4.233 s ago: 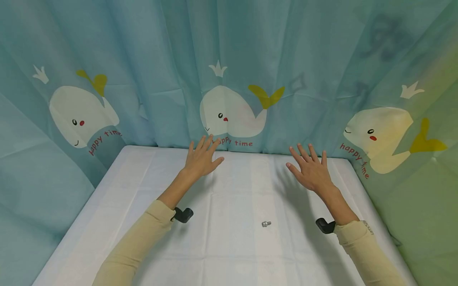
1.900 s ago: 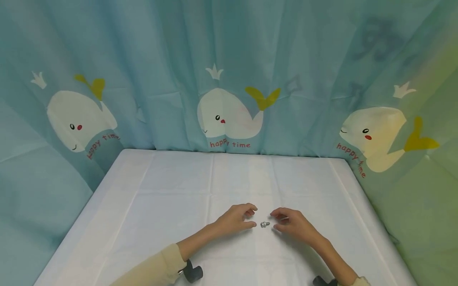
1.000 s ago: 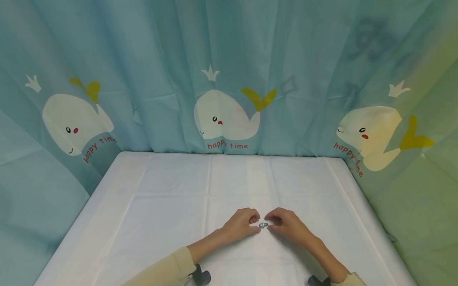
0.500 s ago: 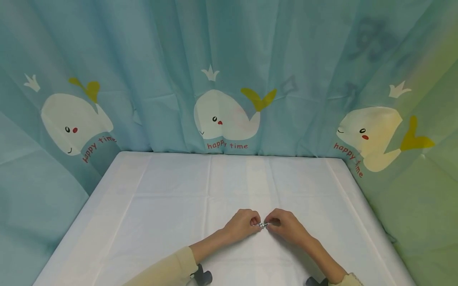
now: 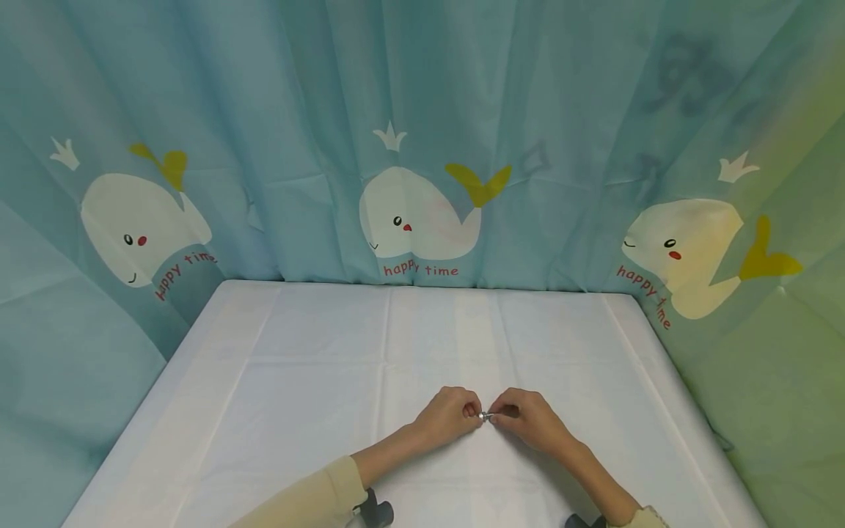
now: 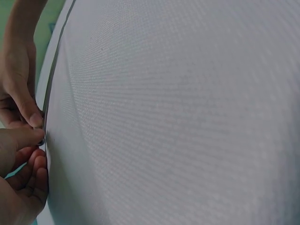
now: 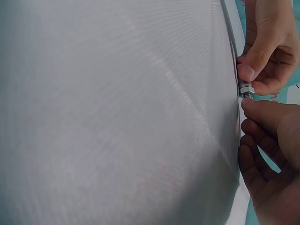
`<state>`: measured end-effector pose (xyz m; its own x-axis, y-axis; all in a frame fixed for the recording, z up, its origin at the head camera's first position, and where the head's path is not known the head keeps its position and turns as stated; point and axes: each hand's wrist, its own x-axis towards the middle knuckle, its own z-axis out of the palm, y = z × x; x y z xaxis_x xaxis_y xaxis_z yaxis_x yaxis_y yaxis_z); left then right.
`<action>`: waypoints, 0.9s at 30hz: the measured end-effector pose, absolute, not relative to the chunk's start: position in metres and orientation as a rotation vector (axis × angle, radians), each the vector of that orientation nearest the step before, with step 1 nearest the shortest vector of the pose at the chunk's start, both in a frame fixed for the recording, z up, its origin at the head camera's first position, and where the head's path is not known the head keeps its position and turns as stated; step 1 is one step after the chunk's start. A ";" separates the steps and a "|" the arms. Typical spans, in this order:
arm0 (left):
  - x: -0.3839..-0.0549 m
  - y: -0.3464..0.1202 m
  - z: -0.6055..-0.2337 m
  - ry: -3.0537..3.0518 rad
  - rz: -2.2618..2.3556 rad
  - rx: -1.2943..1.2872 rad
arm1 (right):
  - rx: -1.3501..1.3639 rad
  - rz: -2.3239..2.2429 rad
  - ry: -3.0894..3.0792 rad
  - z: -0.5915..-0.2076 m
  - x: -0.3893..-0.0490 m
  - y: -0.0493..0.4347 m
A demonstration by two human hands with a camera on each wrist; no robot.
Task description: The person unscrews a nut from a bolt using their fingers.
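A small silver metal bolt (image 5: 485,416) lies between my two hands, low over the white tabletop. In the right wrist view the bolt (image 7: 247,89) shows a hex nut and a short run of thread. My left hand (image 5: 447,416) pinches its thick head end between thumb and fingertips, which hide most of that end. From the other side, my right hand (image 5: 533,419) pinches the thin threaded end with thumb and index finger. Fingers cover most of the bolt in the left wrist view, where my right hand (image 6: 18,84) appears above my left hand (image 6: 18,183).
A white cloth (image 5: 317,330) with fold lines covers the table. Blue-green curtains (image 5: 277,110) printed with whales hang along its back and sides. Each wrist carries a black camera mount, the left mount (image 5: 378,511) near the front edge.
Both hands came back from the far side of the table, closed in on the bolt from left and right, and took hold of its two ends. Over the last half second little has moved.
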<state>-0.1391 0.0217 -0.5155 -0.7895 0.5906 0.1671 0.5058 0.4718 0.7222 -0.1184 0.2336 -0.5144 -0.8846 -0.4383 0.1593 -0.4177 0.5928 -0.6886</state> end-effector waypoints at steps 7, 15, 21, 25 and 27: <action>-0.139 0.019 -0.512 2.585 1.280 0.964 | -0.734 -1.238 2.769 -0.515 -0.118 0.234; -0.139 0.014 -0.503 2.545 1.405 0.952 | -0.723 -1.332 2.763 -0.506 -0.122 0.232; -0.143 0.009 -0.493 2.480 1.529 0.947 | -0.704 -1.399 2.769 -0.496 -0.125 0.229; -0.147 0.006 -0.488 2.442 1.611 0.957 | -0.680 -1.430 2.773 -0.487 -0.128 0.226; -0.150 0.005 -0.485 2.427 1.641 0.961 | -0.643 -1.435 2.758 -0.482 -0.129 0.225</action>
